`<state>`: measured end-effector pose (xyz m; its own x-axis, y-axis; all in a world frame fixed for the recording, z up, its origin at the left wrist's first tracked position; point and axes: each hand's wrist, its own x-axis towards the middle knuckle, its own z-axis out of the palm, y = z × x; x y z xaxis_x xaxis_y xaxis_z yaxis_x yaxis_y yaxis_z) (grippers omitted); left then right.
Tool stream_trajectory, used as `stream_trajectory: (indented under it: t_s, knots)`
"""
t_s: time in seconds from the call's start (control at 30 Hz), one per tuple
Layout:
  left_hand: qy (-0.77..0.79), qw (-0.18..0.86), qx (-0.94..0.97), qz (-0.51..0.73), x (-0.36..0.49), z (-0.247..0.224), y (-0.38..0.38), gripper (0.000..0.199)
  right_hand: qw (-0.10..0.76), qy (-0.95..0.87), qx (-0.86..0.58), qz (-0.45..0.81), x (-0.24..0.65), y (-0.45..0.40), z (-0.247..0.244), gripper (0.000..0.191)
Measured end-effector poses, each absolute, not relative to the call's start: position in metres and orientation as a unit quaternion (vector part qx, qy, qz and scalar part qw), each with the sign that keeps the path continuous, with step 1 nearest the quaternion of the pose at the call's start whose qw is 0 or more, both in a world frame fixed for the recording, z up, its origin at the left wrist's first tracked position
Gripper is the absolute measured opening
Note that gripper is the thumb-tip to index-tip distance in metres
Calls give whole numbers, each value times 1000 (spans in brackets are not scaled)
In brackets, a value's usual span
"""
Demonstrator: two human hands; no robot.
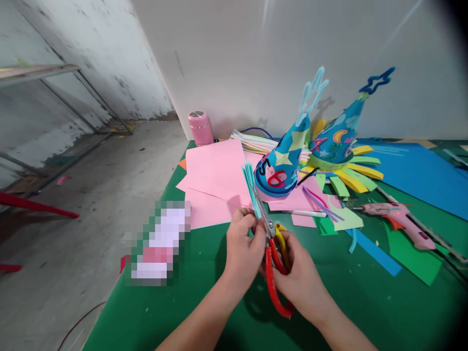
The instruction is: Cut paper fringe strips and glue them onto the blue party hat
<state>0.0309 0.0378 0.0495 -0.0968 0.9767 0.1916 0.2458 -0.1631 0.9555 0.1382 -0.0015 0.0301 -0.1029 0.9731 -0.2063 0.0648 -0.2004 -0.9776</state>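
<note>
Near the middle of the view, my left hand point(244, 243) is closed on a bundle of narrow light-blue paper strips point(250, 187), which point up and away from me. My right hand point(302, 280) grips a pair of scissors point(270, 234) with red handles. Their metal blades lie along the right side of the strips, close against them; whether they touch or cut cannot be made out. A yellow loop point(282, 241) shows at my right fingers, beside the red handles. Just beyond the strips stands a blue party hat point(285, 161) with stars and a pipe-cleaner top.
Pink paper sheets point(215, 170) lie on the green table point(204, 302). A second blue hat point(338, 136) stands behind. To the right are a pink glue gun point(402, 222) and blue sheets point(431, 170). A pink bottle point(201, 129) stands at the back left; a blurred-out object point(163, 243) lies nearer.
</note>
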Motion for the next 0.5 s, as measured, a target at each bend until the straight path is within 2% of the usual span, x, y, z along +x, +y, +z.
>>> stream_trajectory:
  t_s: [0.07,0.27,0.37,0.5]
  knots:
    - [532,390,546,516,29,48,37,26,413,-468,-511,591,139,-2,29,38]
    - [456,633,292,553,30,41,37,15,421,-417,-458,663,141,-1,31,41]
    - [422,685,247,540,30,42,37,22,418,-407,-450,676,143,0,31,40]
    - [406,699,243,537,29,43,36,18,424,-387,-439,691,147,2,28,40]
